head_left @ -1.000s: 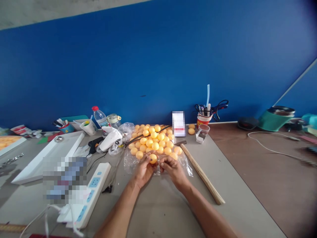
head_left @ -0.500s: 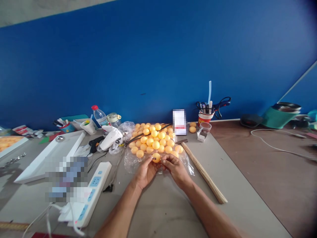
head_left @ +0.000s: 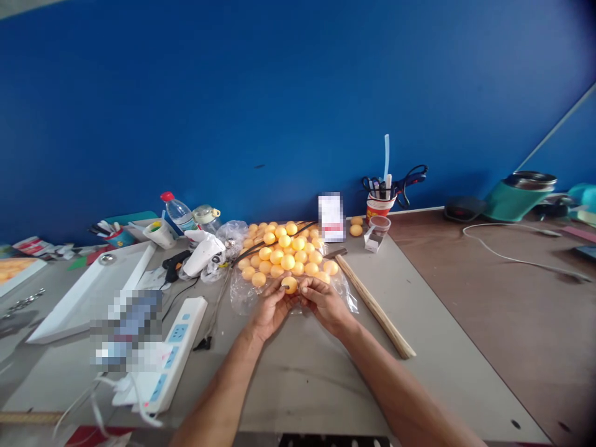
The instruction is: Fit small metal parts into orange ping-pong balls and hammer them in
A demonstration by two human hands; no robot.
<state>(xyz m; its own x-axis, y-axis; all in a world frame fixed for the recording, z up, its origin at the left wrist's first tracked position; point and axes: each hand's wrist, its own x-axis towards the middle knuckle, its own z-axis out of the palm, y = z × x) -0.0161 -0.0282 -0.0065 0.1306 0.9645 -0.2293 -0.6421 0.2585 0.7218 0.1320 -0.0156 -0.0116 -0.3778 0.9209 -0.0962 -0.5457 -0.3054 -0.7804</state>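
Observation:
An orange ping-pong ball (head_left: 289,285) sits in the fingers of my left hand (head_left: 270,310), which is closed around its left and lower side. A small dark mark or piece shows on the ball near my left thumb; I cannot tell which. To the ball's right, my right hand (head_left: 328,305) is closed with thumb and forefinger pinched together. Whatever is in that pinch is too small to make out. Just beyond both hands, a pile of orange ping-pong balls (head_left: 287,262) lies on a clear plastic bag (head_left: 242,297).
A hammer (head_left: 372,301) lies right of my hands. On the left are a power strip (head_left: 179,347), a white tray (head_left: 69,310), a glue gun (head_left: 176,266) and a bottle (head_left: 179,214). A cup of pens (head_left: 380,207) stands against the blue wall.
The whole view has shifted slightly, so things appear higher and a little to the left. My left hand keeps hold of the ball, and my right hand stays pinched beside it.

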